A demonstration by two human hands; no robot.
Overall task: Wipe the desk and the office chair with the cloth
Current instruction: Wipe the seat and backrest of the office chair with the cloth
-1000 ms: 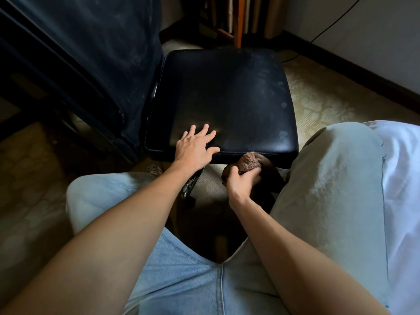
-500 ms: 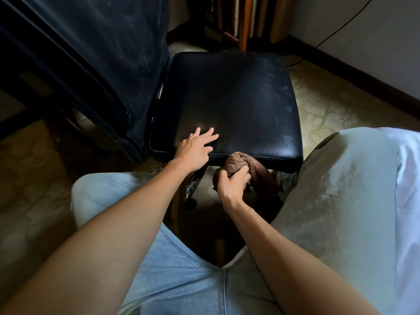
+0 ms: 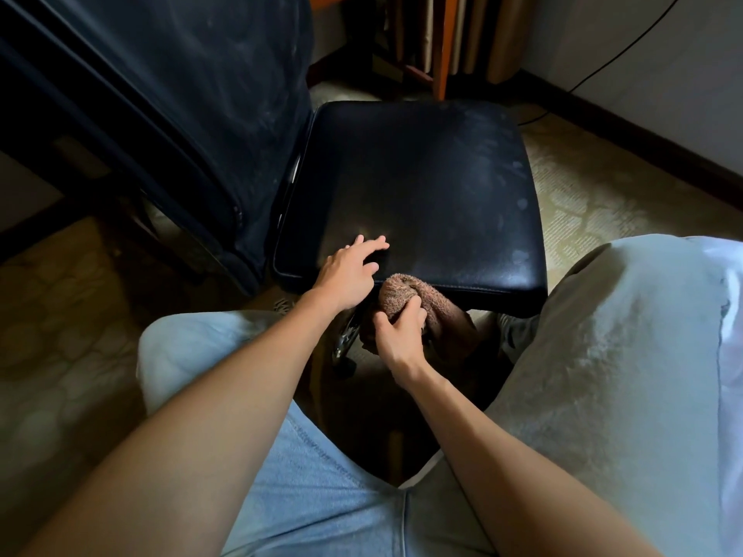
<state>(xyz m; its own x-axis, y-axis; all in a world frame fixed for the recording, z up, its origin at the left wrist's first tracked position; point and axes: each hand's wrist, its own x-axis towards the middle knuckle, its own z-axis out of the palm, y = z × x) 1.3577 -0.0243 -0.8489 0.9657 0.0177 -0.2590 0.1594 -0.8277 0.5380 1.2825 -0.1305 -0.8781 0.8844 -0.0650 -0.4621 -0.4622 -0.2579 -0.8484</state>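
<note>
The office chair's black padded seat (image 3: 418,186) fills the middle of the head view, its dusty mesh backrest (image 3: 193,98) rising at the left. My left hand (image 3: 349,273) rests flat on the seat's near left corner, fingers stretched out. My right hand (image 3: 400,331) grips a bunched brown cloth (image 3: 406,293) and holds it against the seat's front edge, just right of my left hand. Part of the cloth hangs down below the seat in shadow.
My knees in light trousers (image 3: 603,355) frame the chair on both sides. A chrome chair leg (image 3: 347,339) shows under the seat. Wooden furniture legs (image 3: 440,46) stand behind the chair, and a dark skirting board (image 3: 643,146) with a cable runs along the wall at right.
My right hand has slid the cloth leftward along the seat's front edge, closer to my left hand. My left hand has stayed on the near left corner.
</note>
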